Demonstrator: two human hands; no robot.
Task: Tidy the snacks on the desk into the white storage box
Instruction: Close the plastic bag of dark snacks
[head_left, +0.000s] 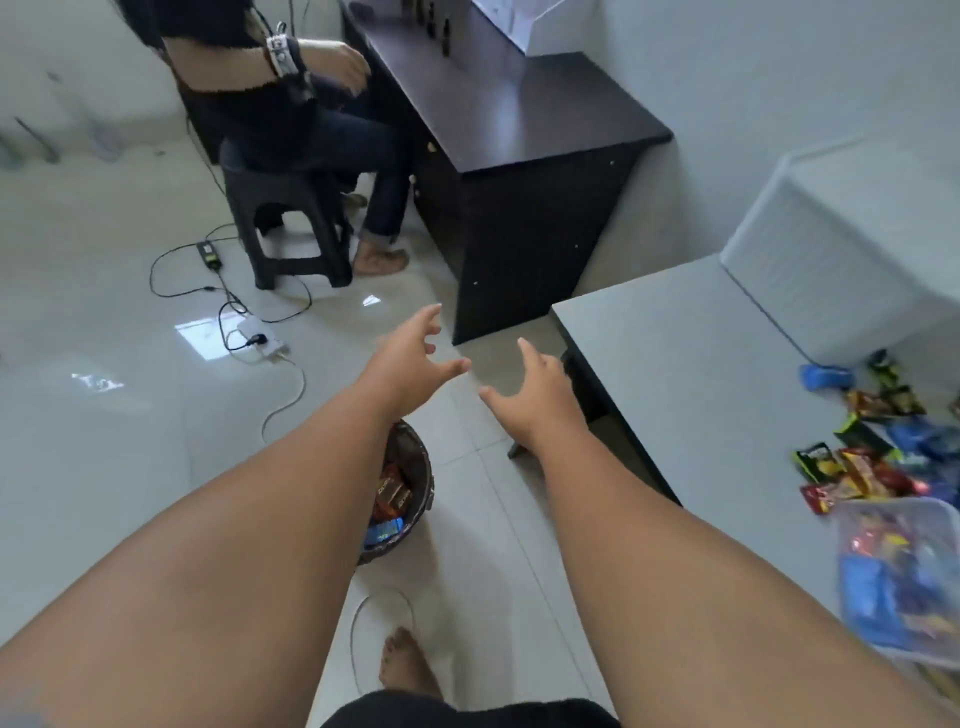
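Both my arms stretch forward over the floor, left of the grey desk (691, 374). My left hand (410, 364) and my right hand (535, 395) are open, fingers spread, holding nothing. Several snack packets (862, 462) in red, green, blue and yellow lie scattered at the desk's right side. A translucent white storage box (930, 514) at the desk's near right edge holds several blue and red packets. A larger white container (810, 280) stands at the back of the desk.
A dark bin (421, 499) with wrappers sits on the floor under my left arm. Cables and a power strip (262, 340) lie on the tiles. A person sits on a black stool (285, 234) beside a dark wooden desk (524, 130). My bare foot (402, 660) shows below.
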